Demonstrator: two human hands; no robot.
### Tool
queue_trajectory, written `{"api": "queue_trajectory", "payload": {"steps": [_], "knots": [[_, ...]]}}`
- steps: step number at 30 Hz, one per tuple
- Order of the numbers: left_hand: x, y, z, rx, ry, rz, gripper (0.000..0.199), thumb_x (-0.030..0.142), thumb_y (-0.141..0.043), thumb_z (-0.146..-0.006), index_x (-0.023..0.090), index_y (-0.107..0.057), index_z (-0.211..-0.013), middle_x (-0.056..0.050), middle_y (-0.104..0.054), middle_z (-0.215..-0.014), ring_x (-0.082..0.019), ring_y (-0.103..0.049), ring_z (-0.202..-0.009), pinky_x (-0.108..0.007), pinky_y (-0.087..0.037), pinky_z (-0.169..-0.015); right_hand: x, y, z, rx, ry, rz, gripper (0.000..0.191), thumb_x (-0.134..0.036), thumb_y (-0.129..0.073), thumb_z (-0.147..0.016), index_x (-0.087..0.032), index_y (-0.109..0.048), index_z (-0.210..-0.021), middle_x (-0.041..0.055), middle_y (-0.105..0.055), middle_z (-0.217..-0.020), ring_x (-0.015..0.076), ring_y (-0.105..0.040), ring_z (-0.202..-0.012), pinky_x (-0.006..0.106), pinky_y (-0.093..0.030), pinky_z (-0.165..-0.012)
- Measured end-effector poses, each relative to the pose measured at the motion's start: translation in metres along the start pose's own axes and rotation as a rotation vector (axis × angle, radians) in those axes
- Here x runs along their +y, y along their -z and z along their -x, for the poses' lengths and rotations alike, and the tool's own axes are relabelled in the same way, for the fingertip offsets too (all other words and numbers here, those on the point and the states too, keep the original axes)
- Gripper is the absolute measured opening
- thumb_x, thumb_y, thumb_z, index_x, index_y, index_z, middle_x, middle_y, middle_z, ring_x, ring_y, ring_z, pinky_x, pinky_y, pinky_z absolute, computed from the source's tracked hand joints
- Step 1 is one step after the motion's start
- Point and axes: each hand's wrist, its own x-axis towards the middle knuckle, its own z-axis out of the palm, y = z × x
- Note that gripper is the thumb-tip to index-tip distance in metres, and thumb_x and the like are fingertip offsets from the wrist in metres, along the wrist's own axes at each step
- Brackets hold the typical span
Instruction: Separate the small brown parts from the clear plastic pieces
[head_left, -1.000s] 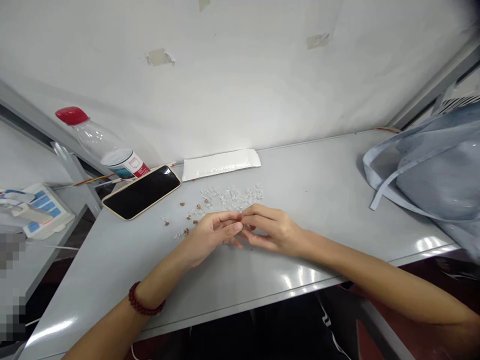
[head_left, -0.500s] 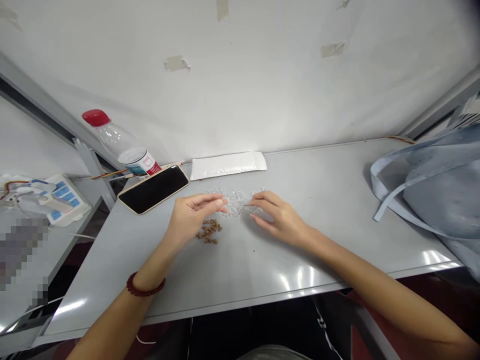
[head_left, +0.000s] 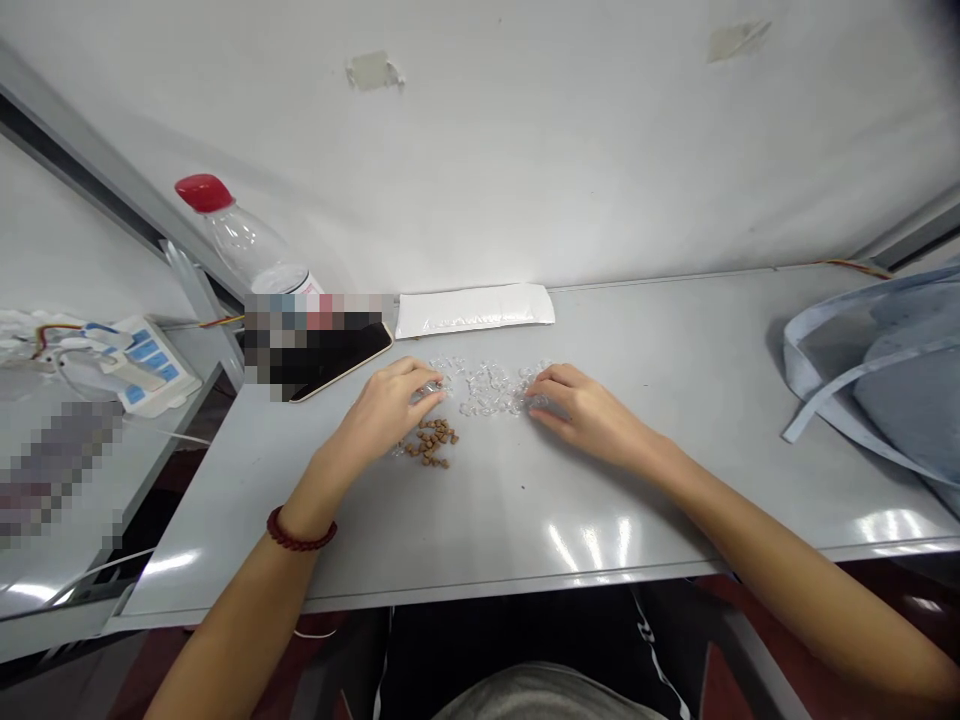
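Observation:
Small clear glassy or plastic pieces (head_left: pixel 487 388) lie scattered in a loose patch on the grey table. My left hand (head_left: pixel 394 400) is curved over the patch's left end, thumb and fingers apart, with clear pieces between them on the table. At the right end my right hand (head_left: pixel 581 405) has its fingertips among more clear pieces, the thumb apart from the bent fingers. No piece is visibly lifted by either hand. A small heap of brown nugget-like pieces (head_left: pixel 433 440) sits just below my left fingers. A few clear bits lie at that heap's left side.
Along the wall lies a flat white packet (head_left: pixel 476 308). A phone (head_left: pixel 341 355), partly pixelated, and a red-capped bottle (head_left: pixel 251 240) stand back left. A power strip (head_left: pixel 154 365) is beyond the left edge. A pale blue bag with straps (head_left: pixel 907 375) rests at the right of the table (head_left: pixel 600 490).
The view has tilted down and shifted left. My left fingers have moved from a near-pinch beside the clear pieces to an opened curve over them. My right fingertips now rest at the patch's right end.

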Motion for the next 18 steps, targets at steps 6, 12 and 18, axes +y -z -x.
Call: {"api": "queue_trajectory", "payload": {"steps": [6,12,18], "knots": [[0.023,0.007,0.010,-0.337,0.064,0.212,0.012,0.020,-0.055,-0.081,0.017,-0.066,-0.081,-0.001,-0.066,-0.075,-0.014,-0.060,-0.063,-0.026,-0.048,-0.061,-0.003,0.007,-0.001,-0.131,-0.102,-0.077,0.018,-0.017,-0.049,-0.087,-0.015,-0.064,-0.096,0.0078,-0.059,-0.091,0.0167,-0.058,-0.073,0.033,-0.049,-0.069],[0.025,-0.005,0.010,-0.367,-0.076,0.033,0.024,0.011,-0.045,-0.082,0.018,-0.062,-0.066,-0.002,-0.060,-0.072,-0.015,-0.056,-0.068,-0.030,-0.044,-0.067,-0.009,0.007,0.000,-0.091,-0.062,-0.146,0.016,-0.016,-0.049,-0.086,-0.015,-0.065,-0.092,0.0076,-0.060,-0.089,0.0156,-0.058,-0.072,0.032,-0.049,-0.068],[0.036,-0.010,0.013,-0.138,-0.035,0.336,0.012,0.012,-0.054,-0.079,0.017,-0.064,-0.076,0.000,-0.062,-0.074,-0.011,-0.054,-0.060,-0.025,-0.046,-0.058,-0.024,-0.002,0.001,0.037,0.018,-0.369,0.013,-0.018,-0.055,-0.085,-0.016,-0.065,-0.092,0.0067,-0.065,-0.091,0.0142,-0.060,-0.076,0.031,-0.052,-0.073]]}}
